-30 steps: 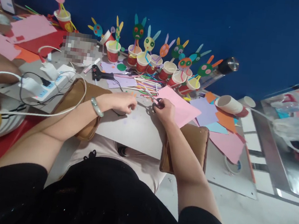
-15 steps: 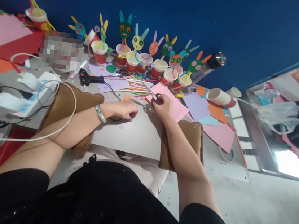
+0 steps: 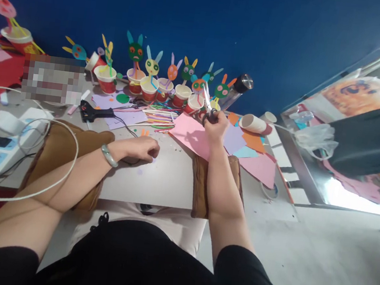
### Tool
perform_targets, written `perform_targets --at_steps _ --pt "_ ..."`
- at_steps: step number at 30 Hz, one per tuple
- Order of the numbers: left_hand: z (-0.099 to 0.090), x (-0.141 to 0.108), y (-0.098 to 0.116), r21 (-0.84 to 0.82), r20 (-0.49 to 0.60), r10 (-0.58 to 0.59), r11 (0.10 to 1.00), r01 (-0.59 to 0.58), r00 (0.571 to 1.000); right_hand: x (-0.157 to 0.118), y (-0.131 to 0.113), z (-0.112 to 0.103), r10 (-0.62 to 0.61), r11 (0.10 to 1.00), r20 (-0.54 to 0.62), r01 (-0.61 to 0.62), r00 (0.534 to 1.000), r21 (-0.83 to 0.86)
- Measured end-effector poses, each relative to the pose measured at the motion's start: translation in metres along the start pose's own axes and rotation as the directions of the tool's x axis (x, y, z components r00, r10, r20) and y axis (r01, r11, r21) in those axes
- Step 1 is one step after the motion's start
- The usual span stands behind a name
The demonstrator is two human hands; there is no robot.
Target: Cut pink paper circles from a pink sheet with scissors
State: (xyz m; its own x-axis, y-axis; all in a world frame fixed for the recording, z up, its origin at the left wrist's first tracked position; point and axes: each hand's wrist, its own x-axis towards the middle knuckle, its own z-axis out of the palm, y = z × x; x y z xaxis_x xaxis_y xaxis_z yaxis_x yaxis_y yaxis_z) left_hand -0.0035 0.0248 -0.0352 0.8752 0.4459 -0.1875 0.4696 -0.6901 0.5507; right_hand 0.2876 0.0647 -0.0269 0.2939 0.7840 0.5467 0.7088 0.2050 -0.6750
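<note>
Scissors with black handles [image 3: 210, 116] are in my right hand [image 3: 218, 128], blades pointing up and away toward the cups. That hand is raised over a pink paper sheet [image 3: 191, 133], which carries its shadow. My left hand [image 3: 143, 149] rests curled on the white table [image 3: 157, 180]; its fingers are closed, and what they may hold is hidden. Small orange paper pieces [image 3: 145, 133] lie just beyond it. Behind stands a row of red and white paper cups [image 3: 148, 91] with paper rabbit heads on coloured stems.
A black glue gun [image 3: 95, 112] lies left of a bundle of coloured sticks [image 3: 158, 115]. A power strip [image 3: 9, 143] and a looping white cable [image 3: 76, 147] are at the left. At the right are coloured papers [image 3: 258, 167], a tipped cup stack [image 3: 253, 123] and a flask [image 3: 240, 86].
My right hand has lifted the scissors up from the table, and the blades now point more steeply upward. The view has swung to the right. My left hand stays curled on the table.
</note>
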Motion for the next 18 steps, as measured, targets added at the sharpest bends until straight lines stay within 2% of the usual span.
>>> perform_targets --at_steps 6,10,12,15,18 --pt "0.004 0.003 -0.007 0.012 -0.017 -0.007 1.000 0.007 1.000 -0.010 -0.002 0.006 -0.107 0.988 0.046 0.111 0.993 -0.103" --pt "0.003 0.002 -0.005 0.006 0.011 -0.006 1.000 0.006 1.000 -0.002 0.003 -0.001 -0.022 0.993 -0.028 0.019 0.999 -0.114" --pt "0.001 0.001 -0.004 0.011 0.007 -0.018 1.000 0.018 1.000 0.005 0.012 -0.015 0.043 0.984 -0.081 -0.056 0.996 -0.167" --pt "0.000 0.001 -0.002 0.029 -0.021 -0.045 0.999 0.046 0.999 0.009 0.034 -0.051 0.130 0.950 -0.165 -0.170 0.978 -0.262" --pt "-0.002 0.003 0.000 0.046 -0.020 -0.063 0.997 0.064 0.998 -0.006 0.060 -0.087 0.302 0.894 -0.147 -0.333 0.942 -0.301"
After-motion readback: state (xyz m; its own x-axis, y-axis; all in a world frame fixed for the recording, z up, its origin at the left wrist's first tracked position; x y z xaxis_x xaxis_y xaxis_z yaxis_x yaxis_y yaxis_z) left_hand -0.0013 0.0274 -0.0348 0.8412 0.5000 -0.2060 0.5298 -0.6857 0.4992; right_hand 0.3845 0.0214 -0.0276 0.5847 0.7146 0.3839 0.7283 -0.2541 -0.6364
